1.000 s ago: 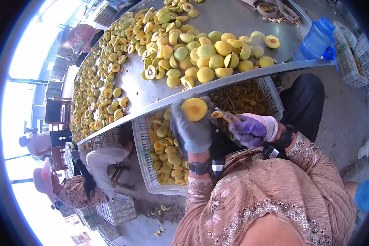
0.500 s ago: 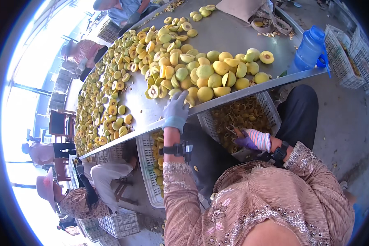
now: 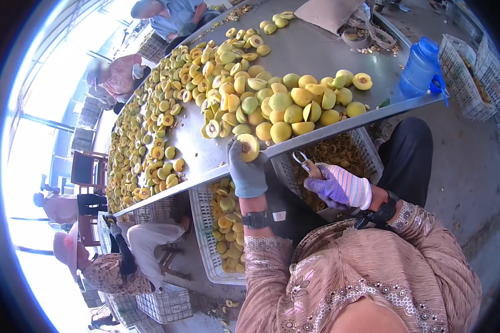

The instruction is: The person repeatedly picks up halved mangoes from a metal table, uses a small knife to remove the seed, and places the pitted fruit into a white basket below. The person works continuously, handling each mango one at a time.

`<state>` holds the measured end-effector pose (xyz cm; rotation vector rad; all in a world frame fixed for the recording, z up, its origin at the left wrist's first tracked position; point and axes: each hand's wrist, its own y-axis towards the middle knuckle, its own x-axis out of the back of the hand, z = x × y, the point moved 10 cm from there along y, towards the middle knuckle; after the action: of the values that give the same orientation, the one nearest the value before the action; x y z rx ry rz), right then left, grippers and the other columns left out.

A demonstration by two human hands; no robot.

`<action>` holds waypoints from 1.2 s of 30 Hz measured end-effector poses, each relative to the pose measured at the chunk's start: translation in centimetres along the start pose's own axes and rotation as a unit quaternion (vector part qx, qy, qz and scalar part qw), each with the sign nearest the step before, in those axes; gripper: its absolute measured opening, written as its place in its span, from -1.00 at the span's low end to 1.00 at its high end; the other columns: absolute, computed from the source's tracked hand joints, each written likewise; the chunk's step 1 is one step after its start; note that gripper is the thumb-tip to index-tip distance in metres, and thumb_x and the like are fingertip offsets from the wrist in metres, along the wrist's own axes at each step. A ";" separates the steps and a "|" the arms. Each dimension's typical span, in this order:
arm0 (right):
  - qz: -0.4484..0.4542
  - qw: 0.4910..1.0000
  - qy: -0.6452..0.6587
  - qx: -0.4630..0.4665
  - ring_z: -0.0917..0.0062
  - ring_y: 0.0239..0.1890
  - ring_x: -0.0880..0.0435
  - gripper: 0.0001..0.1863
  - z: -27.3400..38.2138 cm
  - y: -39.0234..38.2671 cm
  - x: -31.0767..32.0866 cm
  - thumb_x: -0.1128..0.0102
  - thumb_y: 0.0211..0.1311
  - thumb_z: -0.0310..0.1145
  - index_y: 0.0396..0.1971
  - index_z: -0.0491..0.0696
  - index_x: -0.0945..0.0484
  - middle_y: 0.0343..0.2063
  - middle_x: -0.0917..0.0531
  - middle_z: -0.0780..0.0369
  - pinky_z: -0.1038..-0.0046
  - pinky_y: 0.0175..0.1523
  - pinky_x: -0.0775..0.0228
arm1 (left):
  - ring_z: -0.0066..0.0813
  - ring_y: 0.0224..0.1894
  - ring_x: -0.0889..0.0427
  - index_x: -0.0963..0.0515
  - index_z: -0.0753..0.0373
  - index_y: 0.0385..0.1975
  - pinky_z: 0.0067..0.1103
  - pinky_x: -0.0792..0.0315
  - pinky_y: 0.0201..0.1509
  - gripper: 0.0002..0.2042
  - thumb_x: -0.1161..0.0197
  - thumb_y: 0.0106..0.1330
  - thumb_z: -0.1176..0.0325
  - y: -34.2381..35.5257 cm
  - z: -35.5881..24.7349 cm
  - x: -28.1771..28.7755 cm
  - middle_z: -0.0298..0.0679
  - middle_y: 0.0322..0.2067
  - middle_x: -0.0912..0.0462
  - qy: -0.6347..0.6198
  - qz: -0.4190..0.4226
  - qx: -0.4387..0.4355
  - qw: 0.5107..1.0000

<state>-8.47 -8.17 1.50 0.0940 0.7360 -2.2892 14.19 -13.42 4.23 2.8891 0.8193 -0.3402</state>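
Observation:
My left hand (image 3: 243, 172), in a grey glove, grips a yellow fruit half (image 3: 249, 147), cut side showing, at the near edge of the metal table (image 3: 194, 161). A pile of whole-looking and halved fruit (image 3: 280, 101) lies just beyond. To the right, my right hand (image 3: 333, 186), in a purple glove with a striped cuff, is closed on a tool (image 3: 310, 169) with a wooden handle and metal loop. Below the hands are a crate (image 3: 364, 143) of brownish scraps and, to the left, a crate (image 3: 200, 222) of yellow fruit halves.
A blue jug (image 3: 418, 69) stands at the table's right corner, near a cloth bag (image 3: 330, 14) with scattered kernels. White crates (image 3: 455, 83) sit on the floor at right. Co-workers (image 3: 114, 266) (image 3: 166, 19) (image 3: 116, 77) sit along the table, with chairs (image 3: 88, 169) at left.
Half a second ago my left hand reached into the pile; it has drawn back to the edge with a fruit half. My right hand and tool have risen from over the scrap crate.

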 end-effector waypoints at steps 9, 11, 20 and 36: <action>0.017 0.999 0.011 0.028 0.70 -0.82 -0.31 -0.68 1.5 -0.1 -3.4 -0.08 0.31 -0.11 -0.07 0.02 -0.42 -0.74 -0.38 0.41 0.60 -0.75 -0.11 | -0.39 -0.19 -0.52 -0.36 0.20 -0.17 -0.52 -0.48 -0.20 -0.82 -0.08 0.44 0.24 -5.9 -4.4 -5.3 -0.21 -0.25 -0.47 0.327 0.037 -0.233 0.915; 0.008 0.999 0.019 0.030 0.71 -0.81 -0.33 -0.65 1.2 0.0 -3.5 -0.09 0.32 -0.11 -0.01 0.02 -0.42 -0.73 -0.41 0.41 0.59 -0.74 -0.11 | -0.48 -0.25 -0.51 -0.35 0.19 -0.21 -0.55 -0.46 -0.22 -0.85 -0.10 0.44 0.27 -5.7 -1.8 -3.6 -0.29 -0.30 -0.45 0.056 -0.009 -0.064 0.996; -0.021 0.995 0.027 0.098 0.54 -0.46 -0.54 -0.61 2.2 -0.6 -3.8 -0.11 0.33 -0.14 0.01 -0.07 -0.43 -0.44 -0.56 0.28 0.48 -0.37 -0.38 | -0.60 -0.27 -0.49 -0.35 0.17 -0.14 -0.61 -0.46 -0.22 -0.83 -0.08 0.47 0.23 -7.7 -1.0 -3.7 -0.34 -0.28 -0.46 0.020 -0.063 0.008 0.998; 0.052 0.988 0.121 0.075 0.72 -0.46 -0.42 -0.72 2.7 -2.2 -5.0 -0.05 0.36 -0.25 -0.05 -0.08 -0.47 -0.41 -0.54 0.31 0.60 -0.44 -0.30 | -0.54 -0.21 -0.50 -0.31 0.17 -0.04 -0.57 -0.48 -0.12 -0.73 -0.08 0.47 0.14 -9.7 -1.5 -4.1 -0.29 -0.23 -0.48 -0.055 -0.031 -0.071 0.996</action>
<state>-5.84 -5.23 6.23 0.4774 0.6618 -2.2523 5.90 -6.99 6.22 2.6929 0.8769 -0.4250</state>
